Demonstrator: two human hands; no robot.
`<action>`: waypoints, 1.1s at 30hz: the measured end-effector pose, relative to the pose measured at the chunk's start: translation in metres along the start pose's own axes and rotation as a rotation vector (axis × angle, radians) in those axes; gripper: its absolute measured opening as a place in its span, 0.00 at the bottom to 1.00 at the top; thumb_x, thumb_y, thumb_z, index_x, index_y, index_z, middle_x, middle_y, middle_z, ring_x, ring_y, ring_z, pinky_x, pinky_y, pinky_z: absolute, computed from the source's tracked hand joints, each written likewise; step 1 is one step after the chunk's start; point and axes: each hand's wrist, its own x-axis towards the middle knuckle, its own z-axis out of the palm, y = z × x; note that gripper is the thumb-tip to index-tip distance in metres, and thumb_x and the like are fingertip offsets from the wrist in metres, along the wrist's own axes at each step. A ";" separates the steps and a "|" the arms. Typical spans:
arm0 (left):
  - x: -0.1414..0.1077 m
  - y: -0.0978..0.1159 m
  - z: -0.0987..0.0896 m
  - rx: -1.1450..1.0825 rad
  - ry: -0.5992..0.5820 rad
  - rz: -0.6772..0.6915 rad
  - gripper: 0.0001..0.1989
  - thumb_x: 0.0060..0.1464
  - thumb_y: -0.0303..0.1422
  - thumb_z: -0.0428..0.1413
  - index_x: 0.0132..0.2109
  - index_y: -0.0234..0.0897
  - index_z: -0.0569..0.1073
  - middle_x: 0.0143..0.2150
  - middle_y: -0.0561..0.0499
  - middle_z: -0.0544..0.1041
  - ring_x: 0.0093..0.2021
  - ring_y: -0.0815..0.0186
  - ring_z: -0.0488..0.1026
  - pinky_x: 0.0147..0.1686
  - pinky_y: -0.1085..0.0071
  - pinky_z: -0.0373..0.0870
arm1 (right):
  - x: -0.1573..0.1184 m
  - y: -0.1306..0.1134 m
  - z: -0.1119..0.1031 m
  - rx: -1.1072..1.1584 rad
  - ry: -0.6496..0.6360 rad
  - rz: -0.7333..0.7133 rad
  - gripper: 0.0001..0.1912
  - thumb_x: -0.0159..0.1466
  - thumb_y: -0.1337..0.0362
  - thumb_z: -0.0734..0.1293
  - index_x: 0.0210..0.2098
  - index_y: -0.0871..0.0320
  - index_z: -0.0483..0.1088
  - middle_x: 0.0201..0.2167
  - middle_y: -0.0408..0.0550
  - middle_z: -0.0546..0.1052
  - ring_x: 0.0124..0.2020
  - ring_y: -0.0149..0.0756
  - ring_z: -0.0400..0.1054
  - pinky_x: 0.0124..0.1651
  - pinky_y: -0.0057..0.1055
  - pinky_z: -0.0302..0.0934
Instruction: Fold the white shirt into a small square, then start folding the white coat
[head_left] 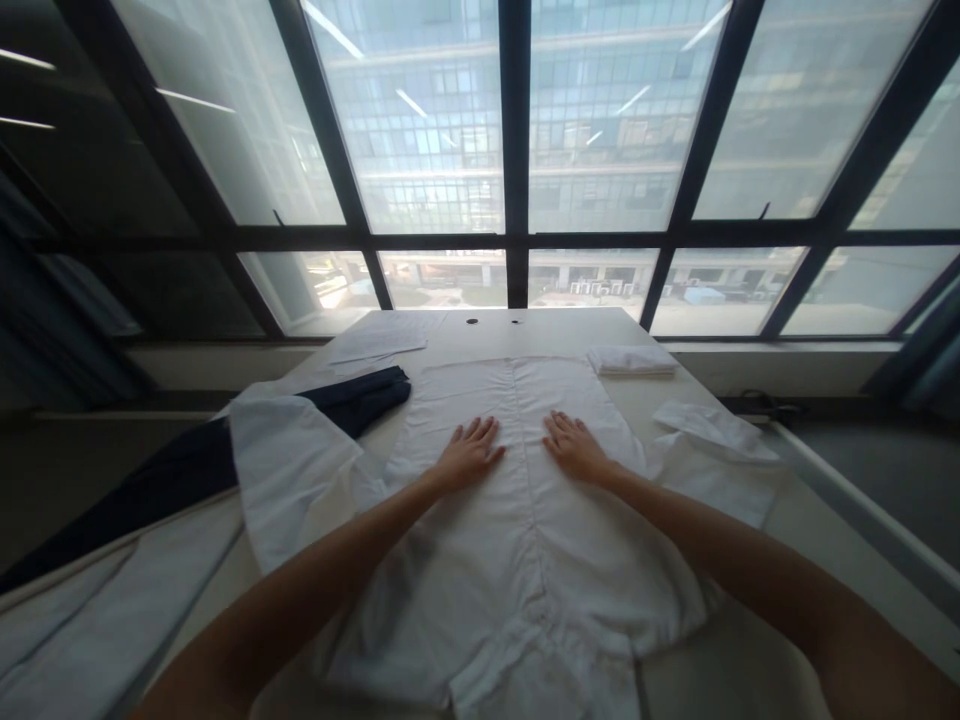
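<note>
A white long-sleeved shirt [465,540] lies spread on a white table [570,330], its collar end toward me and a buttoned seam running up the middle. Both palms press flat on the cloth. My left hand [471,455] rests just left of the seam, fingers spread, touching only the fabric. To the right of the seam, my right hand [574,447] lies with its fingers stretched out. One sleeve [292,460] reaches out to the left over dark cloth; the other sleeve [712,450] lies crumpled at the right.
Dark navy cloth [360,395] drapes over the table's left side. White paper sheets [382,335] lie at the back left, and a folded white cloth [631,360] at the back right. Large framed windows [514,240] stand behind the table. White panels [97,620] are at the lower left.
</note>
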 end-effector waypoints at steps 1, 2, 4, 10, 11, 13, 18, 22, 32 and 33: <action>-0.013 -0.011 -0.003 0.017 -0.012 -0.030 0.31 0.70 0.48 0.36 0.74 0.41 0.51 0.76 0.45 0.49 0.75 0.53 0.44 0.69 0.48 0.46 | -0.007 0.012 -0.003 -0.015 -0.006 0.041 0.32 0.74 0.54 0.49 0.72 0.63 0.53 0.74 0.59 0.50 0.74 0.44 0.42 0.72 0.48 0.39; -0.026 -0.022 -0.006 0.037 -0.019 -0.067 0.31 0.70 0.47 0.37 0.74 0.41 0.52 0.76 0.44 0.49 0.75 0.53 0.44 0.69 0.48 0.47 | -0.014 0.023 -0.006 -0.029 -0.007 0.080 0.31 0.74 0.54 0.49 0.72 0.63 0.53 0.74 0.59 0.50 0.74 0.45 0.41 0.72 0.48 0.39; -0.051 -0.039 -0.013 0.078 -0.023 -0.141 0.29 0.71 0.44 0.37 0.73 0.39 0.54 0.75 0.42 0.51 0.74 0.52 0.46 0.68 0.48 0.49 | -0.027 0.039 -0.008 -0.048 0.000 0.133 0.31 0.74 0.55 0.50 0.72 0.64 0.53 0.73 0.60 0.50 0.74 0.46 0.42 0.72 0.48 0.40; -0.110 -0.022 -0.014 0.060 -0.013 -0.133 0.30 0.70 0.44 0.39 0.74 0.41 0.52 0.75 0.43 0.51 0.75 0.55 0.46 0.69 0.52 0.51 | -0.067 0.022 0.003 -0.001 0.045 0.146 0.31 0.73 0.55 0.50 0.72 0.59 0.54 0.74 0.57 0.50 0.74 0.45 0.41 0.71 0.50 0.43; -0.114 -0.014 -0.011 0.047 -0.030 -0.130 0.31 0.70 0.46 0.39 0.75 0.43 0.51 0.75 0.45 0.49 0.75 0.55 0.45 0.69 0.51 0.51 | -0.072 0.015 0.005 0.005 0.036 0.129 0.32 0.73 0.54 0.50 0.72 0.58 0.54 0.74 0.56 0.49 0.74 0.44 0.40 0.71 0.50 0.42; -0.118 -0.004 -0.006 0.040 -0.050 -0.142 0.32 0.69 0.48 0.39 0.75 0.46 0.50 0.76 0.48 0.47 0.75 0.52 0.42 0.69 0.47 0.48 | -0.078 0.004 0.008 -0.003 0.018 0.114 0.32 0.72 0.52 0.50 0.72 0.57 0.54 0.74 0.55 0.49 0.74 0.44 0.40 0.72 0.51 0.40; -0.108 -0.011 0.000 0.040 0.006 -0.131 0.31 0.69 0.49 0.38 0.74 0.48 0.51 0.76 0.51 0.45 0.76 0.54 0.39 0.70 0.46 0.42 | -0.070 0.001 0.007 -0.049 0.000 0.109 0.33 0.72 0.53 0.50 0.73 0.59 0.52 0.74 0.55 0.47 0.75 0.45 0.39 0.72 0.52 0.38; -0.091 -0.027 0.000 0.052 0.025 -0.121 0.32 0.69 0.50 0.36 0.74 0.44 0.52 0.76 0.48 0.46 0.75 0.53 0.40 0.70 0.46 0.42 | -0.049 0.001 0.005 -0.061 -0.012 0.114 0.33 0.73 0.53 0.50 0.73 0.60 0.51 0.74 0.55 0.46 0.75 0.46 0.38 0.72 0.51 0.37; -0.078 -0.064 -0.001 0.051 0.015 -0.182 0.35 0.70 0.51 0.36 0.74 0.38 0.51 0.76 0.41 0.46 0.75 0.51 0.41 0.70 0.50 0.45 | -0.036 0.028 0.003 -0.128 0.016 0.187 0.33 0.73 0.53 0.50 0.72 0.65 0.51 0.74 0.58 0.50 0.74 0.46 0.41 0.72 0.47 0.39; -0.077 -0.066 -0.003 0.054 -0.001 -0.195 0.35 0.70 0.51 0.36 0.74 0.36 0.50 0.76 0.39 0.45 0.75 0.51 0.41 0.70 0.50 0.45 | -0.037 0.031 0.003 -0.140 0.026 0.202 0.33 0.73 0.54 0.50 0.72 0.66 0.51 0.74 0.58 0.50 0.74 0.46 0.42 0.72 0.47 0.39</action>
